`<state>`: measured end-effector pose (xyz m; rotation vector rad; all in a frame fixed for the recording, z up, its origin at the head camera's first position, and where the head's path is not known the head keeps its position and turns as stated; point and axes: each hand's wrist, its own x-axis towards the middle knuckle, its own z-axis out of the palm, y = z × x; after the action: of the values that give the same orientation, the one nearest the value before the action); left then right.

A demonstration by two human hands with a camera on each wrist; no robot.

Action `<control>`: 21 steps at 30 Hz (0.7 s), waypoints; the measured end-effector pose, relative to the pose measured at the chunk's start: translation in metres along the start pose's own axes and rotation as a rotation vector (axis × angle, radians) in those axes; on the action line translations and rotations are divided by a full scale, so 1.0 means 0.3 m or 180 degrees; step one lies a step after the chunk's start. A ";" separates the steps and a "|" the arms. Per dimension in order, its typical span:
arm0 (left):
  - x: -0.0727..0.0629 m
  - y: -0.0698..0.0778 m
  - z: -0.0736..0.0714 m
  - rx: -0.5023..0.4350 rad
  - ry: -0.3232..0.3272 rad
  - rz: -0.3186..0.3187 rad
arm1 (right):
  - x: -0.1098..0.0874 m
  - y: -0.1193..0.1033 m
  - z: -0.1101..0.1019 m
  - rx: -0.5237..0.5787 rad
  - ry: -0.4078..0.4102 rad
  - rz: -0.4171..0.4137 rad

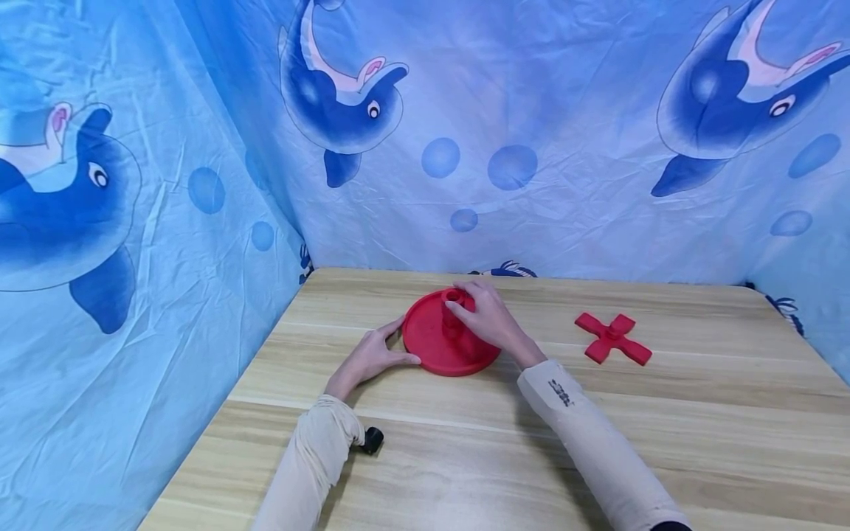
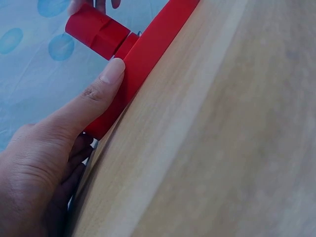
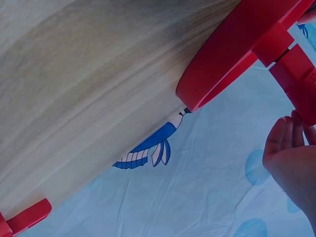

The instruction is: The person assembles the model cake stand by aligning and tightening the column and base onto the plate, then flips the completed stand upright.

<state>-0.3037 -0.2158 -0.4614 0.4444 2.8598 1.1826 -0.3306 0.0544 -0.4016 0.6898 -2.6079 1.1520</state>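
1. Centrally, a red post (image 2: 96,32) stood upright in the red dish (image 1: 425,343), with a thin dark line showing between it and the collar (image 3: 273,45) below.
2. The right hand (image 1: 494,318) gripped the post's upper end from about three o'clock; an even force along its axis seemed wisest, as tilting might have jammed it.
3. The left hand (image 1: 370,357) curled round the dish between eight and ten o'clock; a firm brace looked useful against slipping.
4. At three o'clock, well apart, a red four-armed piece (image 1: 612,336) lay on the wooden table (image 1: 451,457).
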 end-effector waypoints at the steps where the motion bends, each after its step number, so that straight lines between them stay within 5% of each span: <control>1: 0.000 0.000 0.000 0.0006 0.0003 -0.0005 | 0.001 -0.001 0.001 -0.0005 0.0005 0.0014; 21: 0.002 -0.004 0.002 -0.0017 0.0002 -0.0038 | 0.001 -0.006 0.012 -0.0098 0.0067 0.0052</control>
<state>-0.3047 -0.2162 -0.4627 0.4262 2.8549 1.1883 -0.3300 0.0507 -0.4028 0.6479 -2.6128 1.1153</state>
